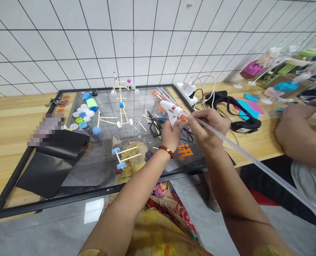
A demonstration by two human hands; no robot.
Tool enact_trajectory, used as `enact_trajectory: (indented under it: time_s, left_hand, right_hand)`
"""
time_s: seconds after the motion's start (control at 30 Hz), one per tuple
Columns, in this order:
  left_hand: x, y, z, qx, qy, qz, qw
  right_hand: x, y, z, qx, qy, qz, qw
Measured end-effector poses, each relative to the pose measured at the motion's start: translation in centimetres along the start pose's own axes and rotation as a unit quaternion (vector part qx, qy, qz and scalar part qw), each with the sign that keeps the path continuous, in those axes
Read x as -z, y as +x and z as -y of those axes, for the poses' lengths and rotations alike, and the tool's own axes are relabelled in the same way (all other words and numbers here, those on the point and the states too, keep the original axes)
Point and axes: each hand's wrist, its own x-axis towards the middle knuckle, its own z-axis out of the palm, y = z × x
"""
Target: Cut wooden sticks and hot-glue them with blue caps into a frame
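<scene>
White plastic hot glue gun (pixel 170 111) sits clenched in the left hand (pixel 170 137), its rear end toward the right hand (pixel 207 128), which pinches a long clear glue stick (pixel 253 164) slanting away down-right.

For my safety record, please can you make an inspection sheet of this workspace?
surface: wooden table with a framed glass board on it.
job's things: hot glue gun, long clear glue stick, stick-and-cap models.
clutter: scissors, bottle caps, black sheet.
hands: left hand holds the gun; right hand grips the glue stick.
cables: white cable near a power strip.
surroundings: tiled wall; co-worker's arm at right.
</scene>
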Motion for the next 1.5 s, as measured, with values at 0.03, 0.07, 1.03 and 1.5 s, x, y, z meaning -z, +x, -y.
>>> enact_trajectory:
  time_s: [0.03, 0.07, 1.03, 1.5]
  left_hand:
    - [0.1, 0.0, 0.0, -0.033, 0.029, -0.004, 0.999]
    - [0.2, 0.0, -0.1, -0.057, 0.05, -0.01, 0.997]
    - [0.1, -0.6, 1.8, -0.202, 0.268, -0.034, 0.941]
    - [0.3, -0.5, 2.1, -0.273, 0.267, -0.039, 0.923]
  right_hand:
    - [0.2, 0.0, 0.0, 0.001, -0.001, -0.004, 1.0]
    - [0.3, 0.0, 0.0, 0.002, 0.0, -0.008, 1.0]
    - [-1.9, -1.4, -0.7, -0.103, 0.183, -0.117, 0.971]
    - [-2.0, -2.2, -0.5, -0.12, 0.25, -0.157, 0.948]
